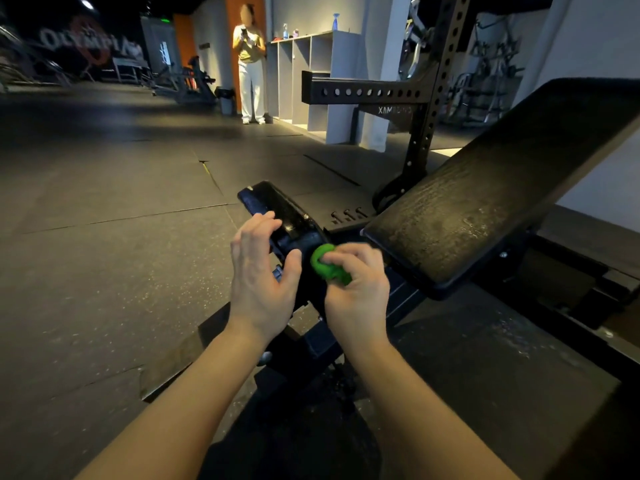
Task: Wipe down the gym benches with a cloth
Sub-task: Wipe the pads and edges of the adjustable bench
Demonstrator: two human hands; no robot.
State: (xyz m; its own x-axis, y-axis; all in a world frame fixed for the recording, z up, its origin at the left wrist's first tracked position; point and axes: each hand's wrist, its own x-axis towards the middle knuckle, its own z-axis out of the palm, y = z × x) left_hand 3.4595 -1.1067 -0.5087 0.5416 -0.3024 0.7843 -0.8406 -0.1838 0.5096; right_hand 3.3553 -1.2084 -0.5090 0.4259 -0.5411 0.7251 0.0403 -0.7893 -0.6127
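Observation:
A black gym bench stands before me, its back pad (491, 188) tilted up to the right and its small seat pad (277, 206) raised at the centre. My right hand (360, 289) grips a bunched green cloth (325, 263) against the dark frame just below the seat pad. My left hand (259, 271) is beside the seat pad with fingers straight and spread, the fingertips near the pad's left edge. Whether it touches the pad I cannot tell.
The bench frame (571, 306) runs along the rubber floor (104, 237) to the right. A black perforated rack (429, 95) rises behind the bench. White cubby shelves (301, 77) with bottles stand at the back, and a person (251, 64) stands next to them.

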